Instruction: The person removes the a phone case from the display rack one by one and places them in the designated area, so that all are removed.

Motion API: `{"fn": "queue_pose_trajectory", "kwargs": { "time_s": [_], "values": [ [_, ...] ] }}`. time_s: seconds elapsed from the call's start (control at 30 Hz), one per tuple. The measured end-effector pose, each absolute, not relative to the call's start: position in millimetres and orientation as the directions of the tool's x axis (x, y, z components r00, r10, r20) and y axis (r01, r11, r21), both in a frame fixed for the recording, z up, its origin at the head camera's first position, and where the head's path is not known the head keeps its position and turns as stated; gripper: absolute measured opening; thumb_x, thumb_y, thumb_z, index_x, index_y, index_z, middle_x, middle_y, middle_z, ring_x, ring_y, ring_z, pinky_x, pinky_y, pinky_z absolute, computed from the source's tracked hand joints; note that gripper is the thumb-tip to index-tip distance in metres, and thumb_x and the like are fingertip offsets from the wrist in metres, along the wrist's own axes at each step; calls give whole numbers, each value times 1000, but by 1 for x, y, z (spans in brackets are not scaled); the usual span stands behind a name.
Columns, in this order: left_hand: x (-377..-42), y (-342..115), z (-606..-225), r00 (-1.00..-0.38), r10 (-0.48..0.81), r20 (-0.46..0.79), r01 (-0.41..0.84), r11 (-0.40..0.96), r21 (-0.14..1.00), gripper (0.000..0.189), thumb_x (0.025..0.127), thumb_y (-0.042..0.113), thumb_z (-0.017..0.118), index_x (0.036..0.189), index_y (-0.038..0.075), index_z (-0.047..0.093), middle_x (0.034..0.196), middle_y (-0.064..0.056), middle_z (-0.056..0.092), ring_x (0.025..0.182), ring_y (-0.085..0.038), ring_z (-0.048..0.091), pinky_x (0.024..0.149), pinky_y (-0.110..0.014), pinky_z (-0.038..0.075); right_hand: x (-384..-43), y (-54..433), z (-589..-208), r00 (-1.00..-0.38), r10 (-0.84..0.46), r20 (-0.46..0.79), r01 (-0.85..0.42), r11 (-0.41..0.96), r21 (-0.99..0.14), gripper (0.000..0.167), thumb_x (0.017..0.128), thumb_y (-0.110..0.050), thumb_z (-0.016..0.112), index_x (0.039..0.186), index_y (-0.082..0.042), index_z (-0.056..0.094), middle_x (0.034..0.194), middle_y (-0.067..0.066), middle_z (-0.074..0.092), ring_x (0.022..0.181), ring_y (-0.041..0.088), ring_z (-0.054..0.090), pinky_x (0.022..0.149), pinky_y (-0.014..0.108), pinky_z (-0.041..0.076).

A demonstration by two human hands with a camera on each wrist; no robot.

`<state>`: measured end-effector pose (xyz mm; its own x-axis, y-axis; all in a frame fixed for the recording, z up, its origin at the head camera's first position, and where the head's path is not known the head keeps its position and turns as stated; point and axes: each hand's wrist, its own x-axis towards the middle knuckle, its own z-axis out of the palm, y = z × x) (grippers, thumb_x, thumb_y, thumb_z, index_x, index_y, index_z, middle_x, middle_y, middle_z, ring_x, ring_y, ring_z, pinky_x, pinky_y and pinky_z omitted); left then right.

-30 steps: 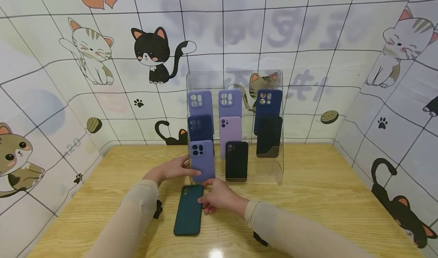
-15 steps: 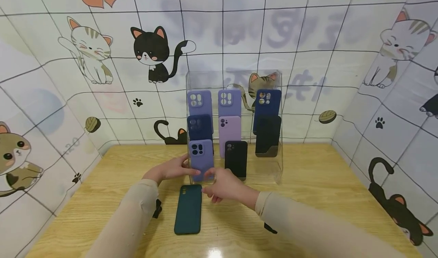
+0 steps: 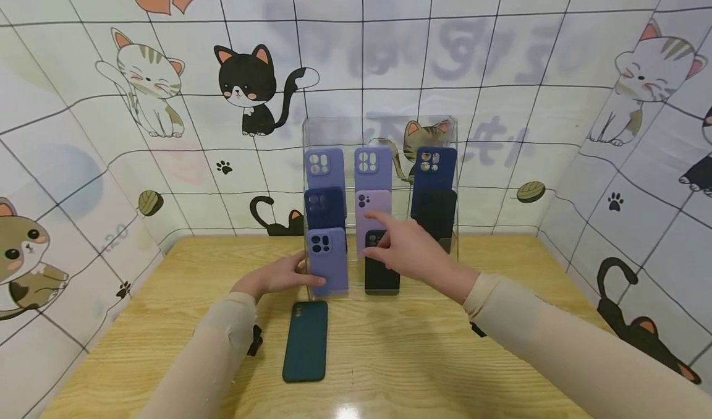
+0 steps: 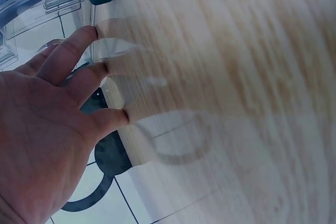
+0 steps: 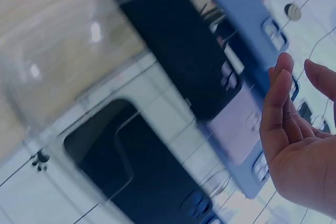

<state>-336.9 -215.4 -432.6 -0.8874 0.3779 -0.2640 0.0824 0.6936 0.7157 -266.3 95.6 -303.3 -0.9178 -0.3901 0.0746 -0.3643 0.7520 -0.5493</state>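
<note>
If your right hand (image 3: 411, 249), empty, fingers parted, dips, it may jar the lower black case (image 3: 382, 278); left hand (image 3: 278, 275) spread at clear rack (image 3: 336, 130).

Couldn't tell if this was a home or a shop tbh. Cat-print covering (image 3: 339, 54) ran round three sides of a wood-grain table (image 3: 372, 351), like a little booth, and the clear tiered rack (image 3: 336, 131) of phone cases (image 3: 334, 263) gave it a shop-display feel
</note>
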Motion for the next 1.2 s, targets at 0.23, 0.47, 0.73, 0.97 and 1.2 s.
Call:
{"fn": "queue_pose_trajectory", "kwargs": {
  "time_s": [0.23,0.47,0.73,0.97,1.2],
  "values": [
    [-337,-215,-430,-885,378,-273,71,688,722,119,86,69,78,173,21,13,168,-18,43,156,-40,42,124,-61,37,-277,118,-303,-918,-374,135,-393,809,-437,72,100,-32,76,164,-25,42,91,1,78,63,11,66,59,31,51],
    [-336,-216,-429,-887,375,-269,74,691,719,121,86,70,77,174,20,10,172,-18,37,158,-41,38,125,-62,36,-285,131,-323,-926,-358,116,-374,838,-397,82,100,-30,78,168,-29,32,87,-1,76,64,11,64,59,31,50],
    [-337,-215,-432,-889,373,-267,73,690,720,120,86,70,77,174,20,10,170,-18,40,157,-40,40,124,-61,37,-289,139,-353,-939,-336,73,-330,820,-468,86,100,-28,77,168,-26,26,93,3,82,64,13,70,60,31,54],
    [-336,-216,-432,-892,366,-266,72,696,715,120,86,71,76,174,21,11,170,-18,40,158,-41,40,125,-61,37,-288,137,-368,-935,-350,58,-324,776,-541,84,100,-23,77,167,-30,28,83,2,79,59,16,67,56,32,50],
    [-334,-215,-432,-895,362,-260,70,691,720,120,86,71,77,173,21,12,171,-19,39,158,-42,39,125,-61,36,-287,137,-378,-937,-336,91,-332,781,-529,86,99,-19,77,167,-33,26,89,8,81,57,14,67,53,32,48]
  ]
}}
